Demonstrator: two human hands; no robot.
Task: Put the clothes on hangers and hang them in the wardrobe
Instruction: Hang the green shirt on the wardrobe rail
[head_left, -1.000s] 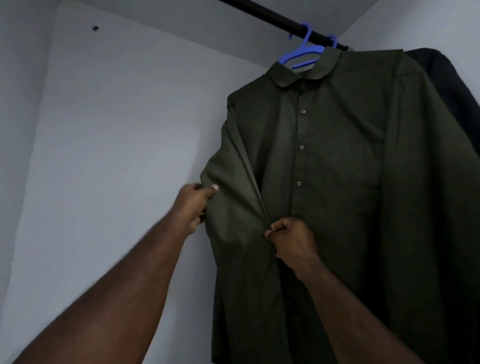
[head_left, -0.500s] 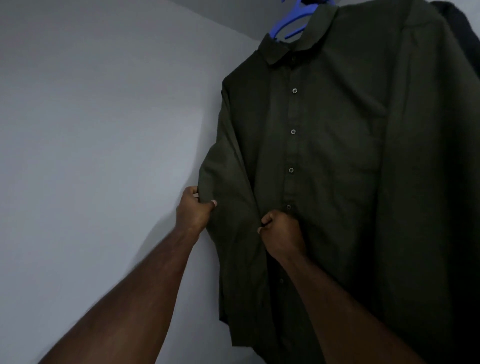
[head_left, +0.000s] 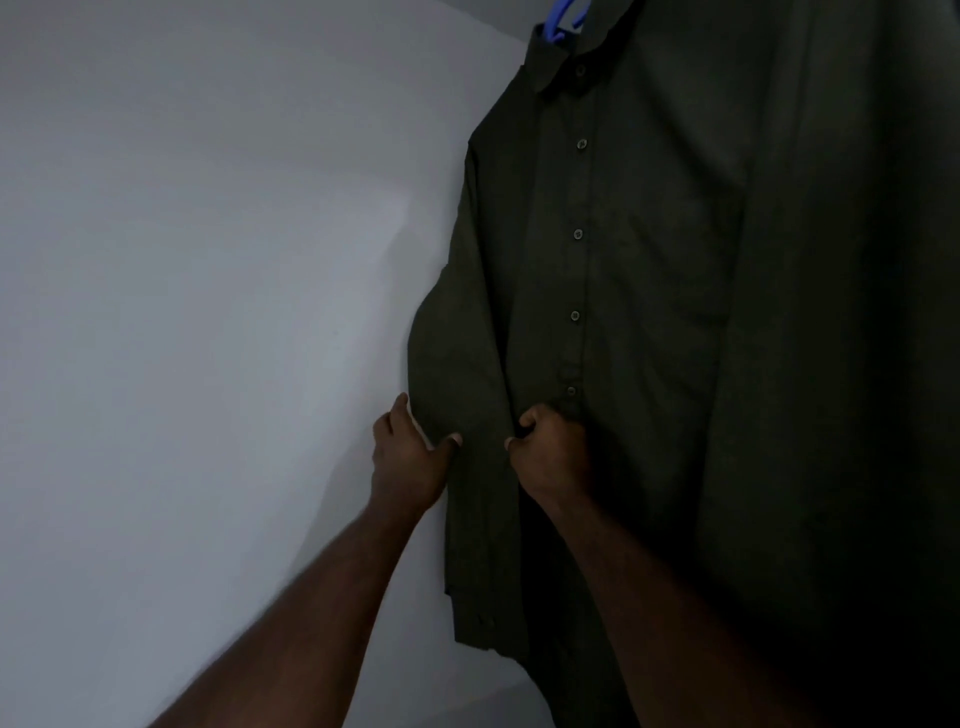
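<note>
Left hand (head_left: 410, 462): pinching the outer edge of the hanging sleeve (head_left: 462, 415); right hand (head_left: 553, 452): fisted on the front fabric just beside it. Dark green shirt (head_left: 649, 260): buttoned, hanging on a blue hanger (head_left: 563, 18) against the pale wardrobe wall (head_left: 208, 260).

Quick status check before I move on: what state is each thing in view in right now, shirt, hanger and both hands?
dark green shirt: hanging on the hanger, front buttoned, collar up top.
blue hanger: inside the collar, only a bit showing; its hook is out of frame.
left hand: closed on the sleeve's outer edge.
right hand: fisted on the shirt front beside the button strip.
shirt sleeve: hanging down, gripped.
</note>
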